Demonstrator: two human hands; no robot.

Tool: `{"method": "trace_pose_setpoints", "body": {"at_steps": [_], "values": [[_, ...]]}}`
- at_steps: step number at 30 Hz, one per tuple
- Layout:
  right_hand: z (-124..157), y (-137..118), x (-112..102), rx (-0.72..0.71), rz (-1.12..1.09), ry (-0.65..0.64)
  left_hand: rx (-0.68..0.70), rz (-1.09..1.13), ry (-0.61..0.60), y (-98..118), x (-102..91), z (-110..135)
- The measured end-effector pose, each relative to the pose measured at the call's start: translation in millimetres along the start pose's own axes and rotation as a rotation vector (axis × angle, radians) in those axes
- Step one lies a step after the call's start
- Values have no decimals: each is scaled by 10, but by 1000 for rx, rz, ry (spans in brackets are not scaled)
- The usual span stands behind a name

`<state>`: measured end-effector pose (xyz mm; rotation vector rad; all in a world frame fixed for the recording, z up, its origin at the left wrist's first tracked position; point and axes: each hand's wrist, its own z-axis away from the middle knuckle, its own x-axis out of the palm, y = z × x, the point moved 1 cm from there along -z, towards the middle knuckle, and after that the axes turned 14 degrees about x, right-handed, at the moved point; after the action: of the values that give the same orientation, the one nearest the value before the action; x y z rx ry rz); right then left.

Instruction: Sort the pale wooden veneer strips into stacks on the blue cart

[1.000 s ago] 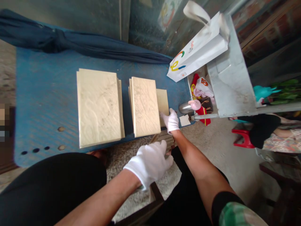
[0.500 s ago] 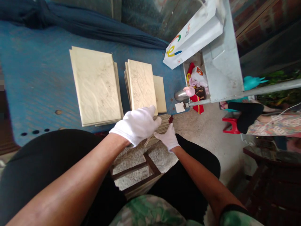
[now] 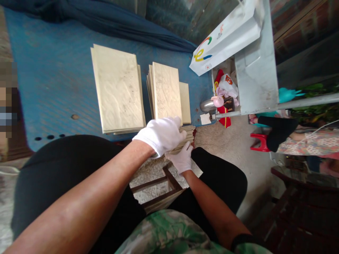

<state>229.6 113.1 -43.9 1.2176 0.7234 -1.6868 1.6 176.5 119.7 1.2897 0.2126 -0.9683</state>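
A blue desk point(image 3: 53, 81) with a few small holes fills most of the view, and a dark blue cloth point(image 3: 100, 17) lies along its far edge. On the right of the desk stands a grey metal stand point(image 3: 256, 63), and a white paper bag point(image 3: 225, 42) with a coloured logo leans on it. Farther right, a seated person's leg in black cloth point(image 3: 278, 132) is near a red plastic stool point(image 3: 259, 139). Two piles of rectangular wall tiles lie flat on the desk: the larger pile point(image 3: 118, 88) is on the left, and the smaller pile point(image 3: 165, 91) is just beside it, with one more tile point(image 3: 184, 102) partly under its right side. The tiles are cream colour, with a wavy, marble-like relief and some faint dark veins. At the near edge of the desk, the person holds a thin stack of tiles point(image 3: 182, 139) between both hands, and the stack shows its narrow edges. The left hand point(image 3: 159, 135), in a white cotton glove, is closed over the stack from above. The right hand point(image 3: 180, 158), in the same kind of glove, grips it from the lower side. A small steel flask point(image 3: 208, 106) stands near the desk corner.
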Motion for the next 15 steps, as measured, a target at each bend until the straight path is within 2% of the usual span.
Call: {"method": "trace_pose_setpoints", "body": {"at_steps": [5, 9, 15], "values": [[-17, -74, 32, 16, 28, 17, 1, 15, -36, 9, 14, -1], [-4, -110, 53, -39, 67, 58, 27, 19, -63, 2, 38, -16], [-13, -68, 33, 4, -28, 93, 28, 14, -95, 13, 75, -44]]}}
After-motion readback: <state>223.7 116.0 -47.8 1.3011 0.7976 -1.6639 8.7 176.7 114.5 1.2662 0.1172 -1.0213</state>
